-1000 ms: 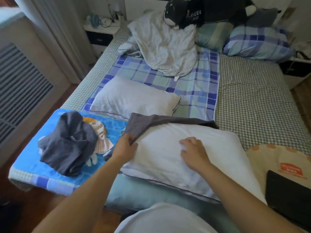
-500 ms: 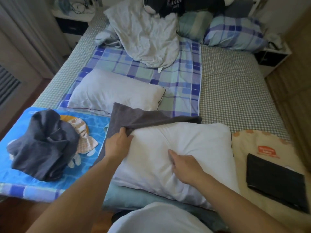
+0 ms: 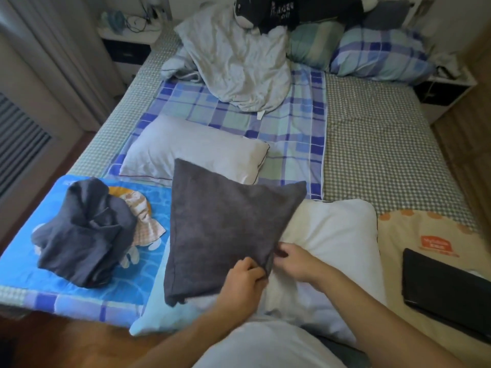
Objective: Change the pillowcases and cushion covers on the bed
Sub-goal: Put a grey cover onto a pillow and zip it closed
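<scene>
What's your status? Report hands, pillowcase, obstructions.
Left hand and right hand both pinch grey pillowcase at its near edge. Case lies on bare white pillow. Nothing blocking.

Two bare white pillows (image 3: 194,150) (image 3: 332,235), two hands (image 3: 245,277) (image 3: 295,261)

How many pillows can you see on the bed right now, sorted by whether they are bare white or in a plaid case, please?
Bare white pillows: 2, the near one under both hands and the far one.
Plaid-cased pillows: 2, green and blue, at the headboard.
Total: 4
</scene>
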